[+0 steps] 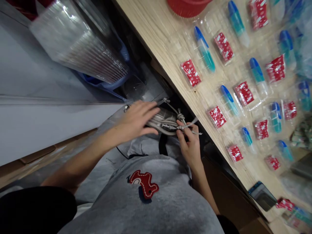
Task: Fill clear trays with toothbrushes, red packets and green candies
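A small grey zippered bag (168,115) with knotted grey cords (180,116) rests at my lap, beside the table edge. My left hand (136,120) lies over the bag's left part with its fingers stretched out and the thumb apart. At the bag's right end, the thumb and fingers of my right hand (191,141) pinch the cord pull of the zipper (168,127). The loose ends of the cords stick out past these fingers. Part of the bag is hidden beneath my left hand.
On the wooden table (156,35) to the right, clear plastic trays hold red patterned packets (190,72) and blue-capped teal tubes (204,48). A phone (262,195) and a red tub (187,6) are there too. Stacked clear trays (80,42) sit on a blue stool (109,85) at left.
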{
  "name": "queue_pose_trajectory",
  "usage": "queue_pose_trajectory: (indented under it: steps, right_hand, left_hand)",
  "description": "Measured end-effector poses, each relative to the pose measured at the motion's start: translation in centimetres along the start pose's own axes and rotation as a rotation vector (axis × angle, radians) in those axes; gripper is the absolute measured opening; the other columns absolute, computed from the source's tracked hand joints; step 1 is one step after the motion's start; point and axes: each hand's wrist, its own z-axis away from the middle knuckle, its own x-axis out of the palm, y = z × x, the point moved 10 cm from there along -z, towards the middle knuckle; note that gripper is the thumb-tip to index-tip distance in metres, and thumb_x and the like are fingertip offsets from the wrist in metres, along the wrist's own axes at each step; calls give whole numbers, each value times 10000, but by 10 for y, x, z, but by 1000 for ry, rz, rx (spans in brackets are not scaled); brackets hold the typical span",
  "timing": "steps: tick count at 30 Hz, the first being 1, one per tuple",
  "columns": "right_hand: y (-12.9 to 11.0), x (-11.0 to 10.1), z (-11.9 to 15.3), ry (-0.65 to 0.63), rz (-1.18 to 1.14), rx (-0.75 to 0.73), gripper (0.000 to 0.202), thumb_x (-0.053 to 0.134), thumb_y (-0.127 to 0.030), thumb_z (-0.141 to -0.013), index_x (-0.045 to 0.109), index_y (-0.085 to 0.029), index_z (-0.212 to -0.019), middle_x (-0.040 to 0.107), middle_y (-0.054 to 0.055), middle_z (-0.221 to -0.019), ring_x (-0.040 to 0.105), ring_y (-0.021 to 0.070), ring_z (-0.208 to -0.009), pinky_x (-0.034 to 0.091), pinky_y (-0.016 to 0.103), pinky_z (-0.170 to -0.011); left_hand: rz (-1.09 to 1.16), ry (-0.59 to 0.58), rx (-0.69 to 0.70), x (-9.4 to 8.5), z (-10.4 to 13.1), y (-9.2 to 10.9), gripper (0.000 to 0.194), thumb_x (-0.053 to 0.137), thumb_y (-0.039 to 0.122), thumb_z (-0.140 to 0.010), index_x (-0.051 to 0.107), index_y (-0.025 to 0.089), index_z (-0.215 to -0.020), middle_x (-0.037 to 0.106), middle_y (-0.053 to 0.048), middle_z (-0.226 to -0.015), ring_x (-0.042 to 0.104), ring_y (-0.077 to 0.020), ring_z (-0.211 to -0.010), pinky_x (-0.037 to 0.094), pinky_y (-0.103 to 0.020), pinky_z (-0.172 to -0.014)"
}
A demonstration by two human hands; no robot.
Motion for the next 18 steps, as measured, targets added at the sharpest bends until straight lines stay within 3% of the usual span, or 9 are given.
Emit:
queue_pose_trajectory:
  steps: [3,7,11,18]
  right_hand:
    - [2,2,0,2,-19,15,340,570,-396,-872,650,-287,-1184,534,74,-1156,527,215,-1108,463,413,-967]
    - [19,-7,4,102,-40,94,238,612,-428,-836,723,-251,-949,625,67,-1009,539,235,-1096,450,444,-963]
    - [26,-12,13,126,-61,81,214,599,-405,-845,718,-227,-837,652,73,-1027,571,234,-1108,458,412,-933]
    - [42,-17,11,66,-47,144,267,591,-449,-833,674,-197,-810,649,80,-1090,578,238,-1094,426,405,-946]
  left_hand:
    - [-48,-49,199,29,-5,39,466,515,402,-931,533,143,-1317,594,-109,-1318,516,-262,-1225,393,-417,-1036]
    - [-98,31,262,50,-3,63,385,466,378,-959,571,180,-1272,637,-80,-1260,564,-250,-1141,424,-419,-963]
    - [-84,158,196,48,5,63,377,442,406,-964,602,188,-1226,661,-48,-1214,567,-224,-1083,417,-386,-920]
    - [-28,250,113,39,8,50,331,432,392,-970,650,193,-1121,676,-37,-1126,562,-211,-1039,395,-376,-891]
